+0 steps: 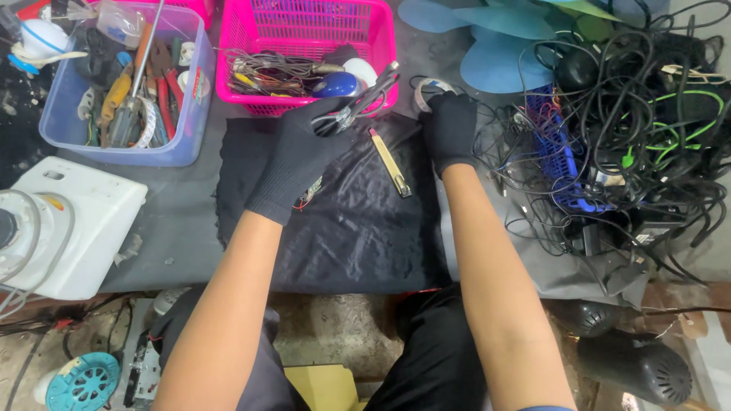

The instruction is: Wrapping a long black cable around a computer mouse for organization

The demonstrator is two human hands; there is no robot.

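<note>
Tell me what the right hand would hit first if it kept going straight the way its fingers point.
The right hand points away from the body; first in line looks like the tape roll at its fingertips, then the blue fan blades. Depth is unclear.

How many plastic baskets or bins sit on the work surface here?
3: a clear blue tool bin at left, a pink basket beyond the left hand, a blue basket under cables; others may be hidden.

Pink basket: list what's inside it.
The pink basket holds a tangle of thin wires, a blue rounded object and a white one. The left hand and its scissors cover the front.
</note>
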